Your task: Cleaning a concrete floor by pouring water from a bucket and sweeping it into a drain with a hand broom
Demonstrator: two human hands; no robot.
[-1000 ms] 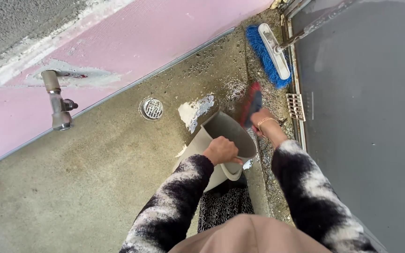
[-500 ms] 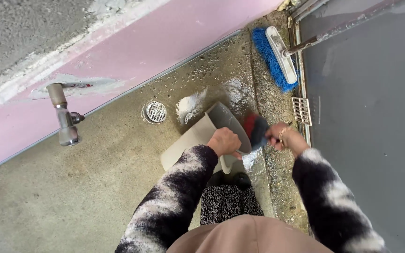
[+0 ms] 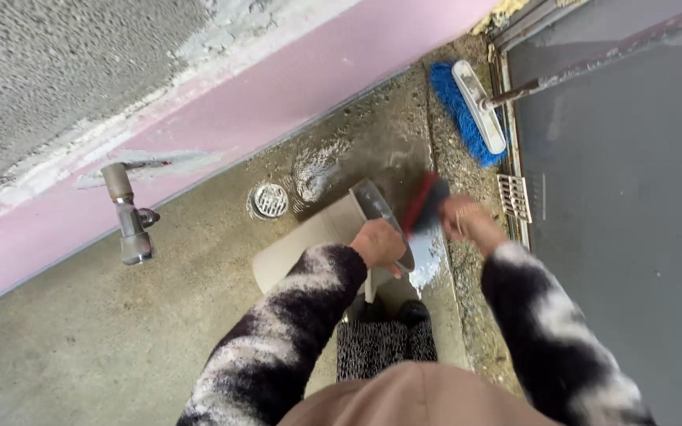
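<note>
— What did the person's left hand (image 3: 378,241) have hold of?

— It was clamped on the rim of a grey bucket (image 3: 321,241) that lay tipped on its side on the concrete floor (image 3: 120,339), mouth turned toward the grey door at the floor's right edge.

— And the right hand (image 3: 467,221)?

— Blurred, but closed around a red-backed scrubbing brush (image 3: 424,203), whose head sat at the bucket's open mouth. Both sleeves were fuzzy, black and white.

— Where did the bucket lie on the floor?

— Toward the far right part, just beside the round metal drain (image 3: 271,200), which sat near the pink wall (image 3: 222,118). White foam (image 3: 315,175) spread over the wet concrete between the drain and the bucket, and more foam lay under the brush.

— Anything else about?

— A metal tap (image 3: 129,221) stuck out of the pink wall, well apart from the bucket to the left. A blue-bristled deck brush (image 3: 467,110) rested in the far right corner, against the door's track. A small metal grate (image 3: 515,197) lay by that track, near the right hand.
</note>
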